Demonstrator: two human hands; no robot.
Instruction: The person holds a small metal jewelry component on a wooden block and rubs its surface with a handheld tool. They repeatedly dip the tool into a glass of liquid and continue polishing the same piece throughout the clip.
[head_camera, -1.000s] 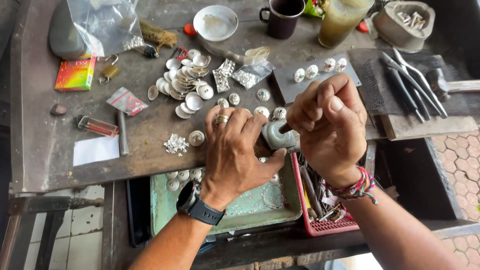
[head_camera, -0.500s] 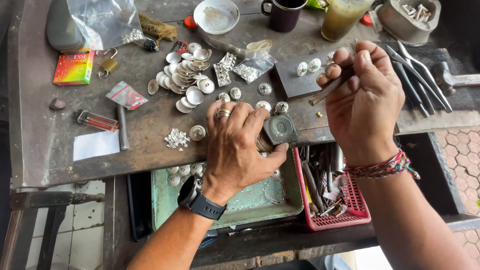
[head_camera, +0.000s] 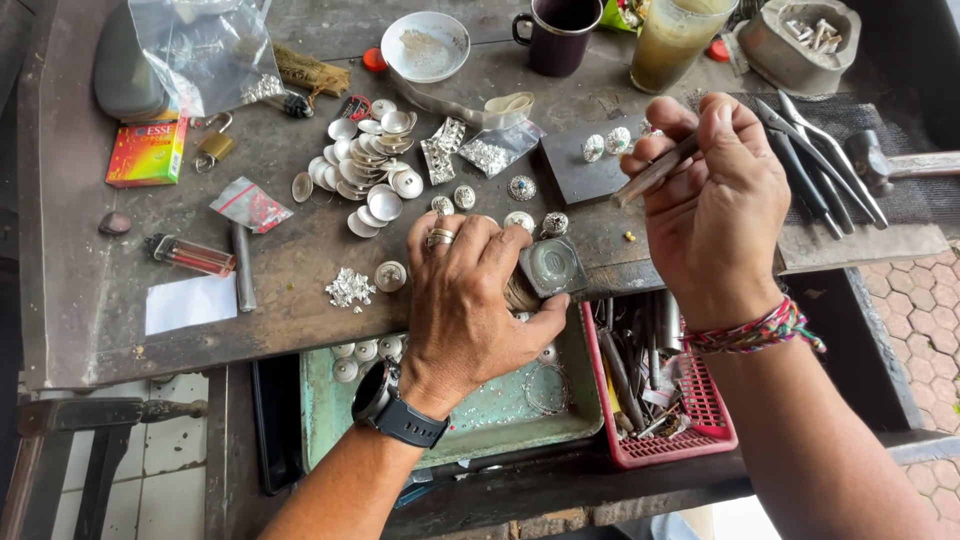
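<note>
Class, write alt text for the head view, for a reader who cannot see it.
A person's left hand grips a small square metal block at a cluttered workbench; the right hand is raised holding a thin metal tool. Round silver discs lie behind.

My left wrist wears a black watch (head_camera: 395, 408), my right a multicoloured woven bracelet (head_camera: 752, 332). Below sit a pale green tray (head_camera: 322, 432) and a red basket (head_camera: 700, 440).
</note>
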